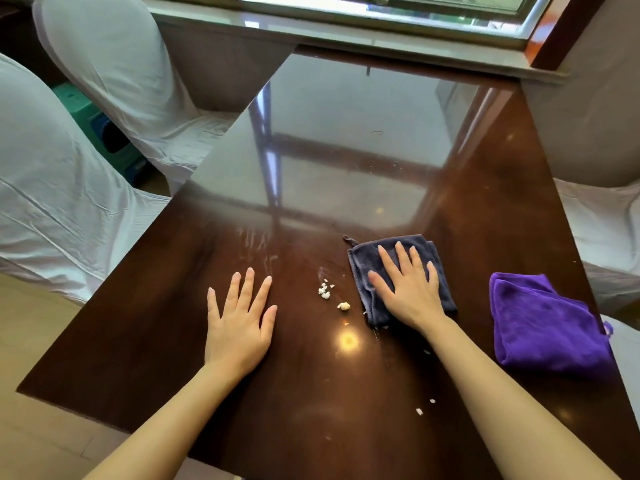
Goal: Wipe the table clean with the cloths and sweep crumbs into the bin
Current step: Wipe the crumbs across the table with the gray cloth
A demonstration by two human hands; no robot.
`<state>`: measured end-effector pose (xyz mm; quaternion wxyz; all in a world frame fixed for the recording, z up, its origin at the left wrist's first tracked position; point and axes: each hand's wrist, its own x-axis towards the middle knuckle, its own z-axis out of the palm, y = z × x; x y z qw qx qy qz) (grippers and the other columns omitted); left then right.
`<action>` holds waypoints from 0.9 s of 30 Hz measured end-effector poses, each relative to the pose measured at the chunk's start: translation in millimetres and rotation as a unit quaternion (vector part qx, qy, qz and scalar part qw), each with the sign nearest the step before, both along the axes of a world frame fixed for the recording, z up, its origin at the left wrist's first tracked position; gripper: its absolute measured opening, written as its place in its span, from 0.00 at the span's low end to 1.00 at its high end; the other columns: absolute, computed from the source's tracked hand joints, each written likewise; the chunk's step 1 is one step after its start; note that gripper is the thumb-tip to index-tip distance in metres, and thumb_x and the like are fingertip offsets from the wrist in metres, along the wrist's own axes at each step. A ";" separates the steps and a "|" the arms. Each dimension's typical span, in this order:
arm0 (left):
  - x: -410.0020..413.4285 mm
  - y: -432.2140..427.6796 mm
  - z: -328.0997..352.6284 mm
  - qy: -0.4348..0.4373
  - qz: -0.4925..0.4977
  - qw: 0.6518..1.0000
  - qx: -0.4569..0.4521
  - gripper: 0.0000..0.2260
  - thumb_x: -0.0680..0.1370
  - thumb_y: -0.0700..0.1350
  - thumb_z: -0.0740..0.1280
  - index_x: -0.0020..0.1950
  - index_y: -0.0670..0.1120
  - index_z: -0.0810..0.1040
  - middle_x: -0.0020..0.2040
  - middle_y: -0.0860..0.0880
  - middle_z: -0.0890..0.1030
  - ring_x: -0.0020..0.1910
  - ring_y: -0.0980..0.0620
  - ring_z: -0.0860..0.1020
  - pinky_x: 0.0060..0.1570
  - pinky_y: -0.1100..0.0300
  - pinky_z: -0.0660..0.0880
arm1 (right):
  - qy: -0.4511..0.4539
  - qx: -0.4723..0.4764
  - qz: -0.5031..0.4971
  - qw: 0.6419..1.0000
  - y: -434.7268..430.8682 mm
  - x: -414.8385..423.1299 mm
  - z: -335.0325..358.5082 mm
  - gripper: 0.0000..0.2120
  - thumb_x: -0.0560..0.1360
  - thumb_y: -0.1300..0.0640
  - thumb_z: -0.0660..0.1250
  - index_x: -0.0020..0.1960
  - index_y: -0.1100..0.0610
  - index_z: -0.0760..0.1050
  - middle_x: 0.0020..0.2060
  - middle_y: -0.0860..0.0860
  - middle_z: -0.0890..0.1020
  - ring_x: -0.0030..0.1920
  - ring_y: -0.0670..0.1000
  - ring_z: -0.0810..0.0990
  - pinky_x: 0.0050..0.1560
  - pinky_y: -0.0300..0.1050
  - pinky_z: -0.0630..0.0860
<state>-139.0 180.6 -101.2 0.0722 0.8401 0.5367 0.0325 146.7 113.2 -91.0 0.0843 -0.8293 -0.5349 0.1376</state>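
Pressing down flat, your right hand [408, 289] sits palm-down on the grey cloth [398, 271], fingers spread and not gripping anything, just pinning it to the tabletop [346, 150]. The cloth is folded into a rough square, with a little loop sticking out at its far left corner. Your left hand [239, 323] is flat on the bare wood too, open and empty, off to the left of the mess.

Between your two hands there's a small cluster of white crumbs [325, 292], with one bigger crumb [343, 306] a bit nearer and to the right, just beside the cloth's left edge. A few more bits [419, 411] lie near you, close to your right forearm. Some faint streaks [256, 247] show on the wood just far of your left hand.

The purple cloth [543, 327] is bunched up near the right edge of the tabletop, apart from the grey one. White-covered chairs [69, 202] stand along the left side, and a window sill [346, 32] runs past the far end.
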 end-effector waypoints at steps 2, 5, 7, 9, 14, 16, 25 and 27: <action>0.1 0.5 -1.1 -0.003 -0.002 1.000 0.001 0.26 0.74 0.61 0.36 0.71 0.57 0.38 0.77 0.52 0.45 0.74 0.54 0.38 0.73 0.42 0.38 | -0.018 0.000 0.018 1.000 19.5 1.9 -0.9 0.28 0.75 0.34 0.45 0.73 0.39 0.45 0.77 0.49 0.45 0.76 0.52 0.40 0.72 0.59 0.36; -0.5 1.7 -2.6 0.005 -0.005 1.000 0.010 0.26 0.74 0.60 0.36 0.72 0.57 0.39 0.77 0.51 0.46 0.74 0.53 0.38 0.72 0.42 0.38 | -0.033 -0.009 0.107 0.994 45.9 6.8 1.7 0.27 0.76 0.35 0.47 0.73 0.37 0.45 0.77 0.47 0.45 0.76 0.51 0.39 0.73 0.58 0.37; -0.6 1.7 -3.2 0.003 -0.008 1.000 0.014 0.26 0.75 0.60 0.37 0.72 0.57 0.40 0.77 0.51 0.47 0.74 0.53 0.39 0.72 0.42 0.39 | -0.031 -0.010 0.179 0.983 59.4 6.9 3.6 0.27 0.76 0.36 0.48 0.72 0.36 0.44 0.77 0.46 0.45 0.76 0.50 0.39 0.73 0.57 0.37; -0.9 1.5 -2.9 -0.006 -0.007 1.000 0.014 0.26 0.75 0.60 0.39 0.73 0.57 0.43 0.77 0.51 0.49 0.74 0.52 0.40 0.72 0.41 0.39 | -0.035 -0.009 0.241 0.970 69.7 2.5 4.3 0.27 0.77 0.36 0.48 0.72 0.35 0.41 0.77 0.45 0.45 0.75 0.49 0.38 0.73 0.56 0.36; -2.4 2.4 -3.7 0.004 -0.012 1.000 0.012 0.25 0.75 0.60 0.38 0.72 0.58 0.39 0.77 0.52 0.46 0.74 0.53 0.38 0.72 0.42 0.38 | -0.041 -0.009 0.340 0.940 64.5 -12.6 8.7 0.25 0.75 0.33 0.42 0.68 0.31 0.35 0.76 0.44 0.45 0.74 0.47 0.35 0.73 0.53 0.33; -2.3 2.4 -2.9 0.004 -0.012 1.000 0.008 0.25 0.76 0.60 0.39 0.72 0.57 0.39 0.77 0.52 0.46 0.74 0.53 0.38 0.72 0.42 0.38 | -0.044 -0.005 0.367 0.929 51.6 -16.2 10.3 0.26 0.73 0.31 0.39 0.68 0.31 0.35 0.76 0.43 0.46 0.75 0.47 0.37 0.73 0.53 0.33; 0.4 0.2 1.4 0.001 0.000 1.000 -0.001 0.24 0.79 0.56 0.47 0.74 0.56 0.47 0.78 0.51 0.47 0.76 0.51 0.44 0.73 0.42 0.40 | -0.022 0.000 0.408 0.913 -29.2 -15.1 12.4 0.24 0.77 0.36 0.45 0.71 0.32 0.41 0.74 0.39 0.42 0.75 0.45 0.35 0.73 0.51 0.31; 1.0 -7.6 1.9 0.000 0.002 1.000 -0.008 0.24 0.79 0.55 0.47 0.74 0.56 0.46 0.78 0.51 0.46 0.76 0.51 0.43 0.73 0.43 0.39 | -0.016 -0.005 0.406 0.913 -48.2 -16.7 13.5 0.25 0.76 0.35 0.45 0.71 0.32 0.42 0.74 0.39 0.42 0.74 0.45 0.34 0.72 0.49 0.29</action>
